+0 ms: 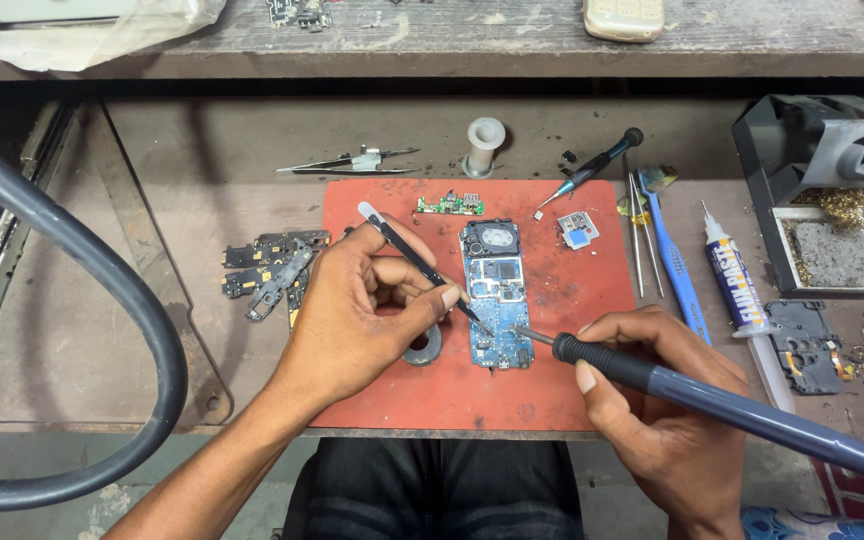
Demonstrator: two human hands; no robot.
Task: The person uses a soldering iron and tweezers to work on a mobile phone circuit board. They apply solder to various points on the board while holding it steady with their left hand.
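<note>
A blue phone circuit board (pixel 497 300) lies upright on a red work mat (pixel 392 390). My left hand (pixel 352 320) grips black tweezers (pixel 412 256) whose tip touches the lower part of the board. My right hand (pixel 657 400) holds a soldering iron (pixel 712 400) with a grey-blue handle; its metal tip reaches the board beside the tweezer tip. A dark ring (pixel 424 348) sits on the mat under my left thumb.
Around the mat lie a small green board (pixel 449 206), a screwdriver (pixel 592 168), a blue brush (pixel 674 265), a flux syringe (pixel 742 300), a solder spool (pixel 484 145), spare tweezers (pixel 347 163), black phone parts (pixel 272 270) and an iron stand (pixel 822 190). A thick grey hose (pixel 102 290) curves at left.
</note>
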